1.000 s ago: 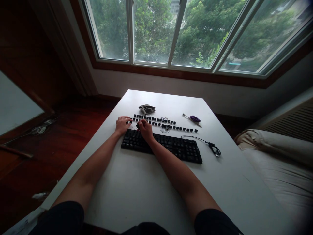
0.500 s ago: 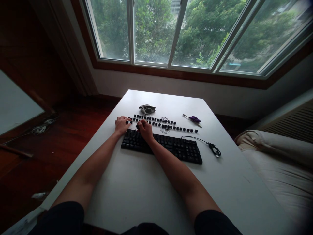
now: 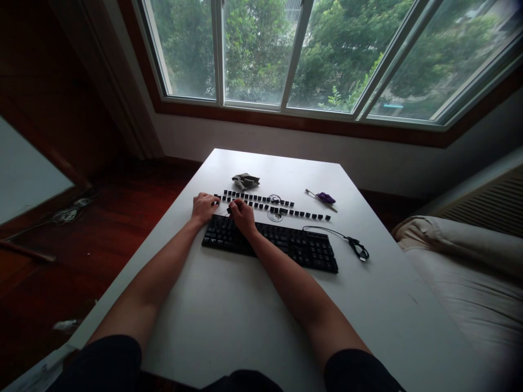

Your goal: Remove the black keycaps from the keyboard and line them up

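Note:
My left hand is at the left end of the keycap rows, its fingers bent over a small black keycap and partly hiding it. Just to its right, my right hand is pinched closed above the keyboard's upper left part. It grips what looks like a wire keycap puller, dark and small, with thin wires sticking out to the left. Below both hands lies the black keyboard, partly covered by my right hand and forearm. Black keycaps stand in rows behind it.
On the white table a grey crumpled cloth lies at the back. A brush and a purple object lie back right. The keyboard's USB cable is coiled at right. A couch stands beside the table.
My left fingers have shifted slightly and now cover more of the keycap beneath them. My right hand stays almost still above the keyboard.

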Demonstrator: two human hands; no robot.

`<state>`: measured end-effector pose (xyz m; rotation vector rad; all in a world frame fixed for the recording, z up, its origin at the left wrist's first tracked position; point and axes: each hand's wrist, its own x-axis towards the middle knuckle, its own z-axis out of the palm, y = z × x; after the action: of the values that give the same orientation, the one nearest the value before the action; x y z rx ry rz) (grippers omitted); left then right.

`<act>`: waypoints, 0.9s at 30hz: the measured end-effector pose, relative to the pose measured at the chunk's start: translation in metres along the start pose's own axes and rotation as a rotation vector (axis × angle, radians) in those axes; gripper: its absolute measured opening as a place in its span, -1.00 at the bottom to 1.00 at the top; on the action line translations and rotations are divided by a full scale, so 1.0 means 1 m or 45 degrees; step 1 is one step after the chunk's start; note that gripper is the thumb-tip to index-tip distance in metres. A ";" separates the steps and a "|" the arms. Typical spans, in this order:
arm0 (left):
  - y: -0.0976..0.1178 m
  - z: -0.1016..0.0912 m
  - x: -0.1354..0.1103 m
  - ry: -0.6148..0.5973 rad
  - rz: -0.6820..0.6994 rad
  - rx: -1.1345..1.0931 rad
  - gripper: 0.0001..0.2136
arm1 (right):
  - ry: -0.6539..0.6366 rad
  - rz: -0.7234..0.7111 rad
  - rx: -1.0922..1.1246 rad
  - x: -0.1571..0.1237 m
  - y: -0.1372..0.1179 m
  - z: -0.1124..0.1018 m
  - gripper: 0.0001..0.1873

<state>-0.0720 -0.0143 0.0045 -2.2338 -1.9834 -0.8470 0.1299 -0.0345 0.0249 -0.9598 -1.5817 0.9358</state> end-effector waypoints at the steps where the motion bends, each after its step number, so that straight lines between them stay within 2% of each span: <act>1: 0.000 -0.001 0.000 0.003 0.000 -0.002 -0.80 | 0.000 -0.002 0.003 0.000 0.000 0.000 -0.70; 7: 0.000 -0.001 0.000 0.008 0.025 -0.024 -0.71 | -0.003 0.005 0.000 0.000 0.001 0.001 -0.69; 16: -0.001 -0.001 0.000 -0.005 0.023 -0.072 -0.79 | -0.016 0.007 -0.014 0.000 0.000 0.000 -0.69; 27: 0.002 -0.005 -0.001 -0.021 -0.018 -0.037 -0.72 | -0.037 0.054 0.030 0.002 0.002 0.001 -0.61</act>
<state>-0.0717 -0.0179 0.0091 -2.2518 -2.0097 -0.8668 0.1291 -0.0322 0.0235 -0.9704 -1.5764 0.9997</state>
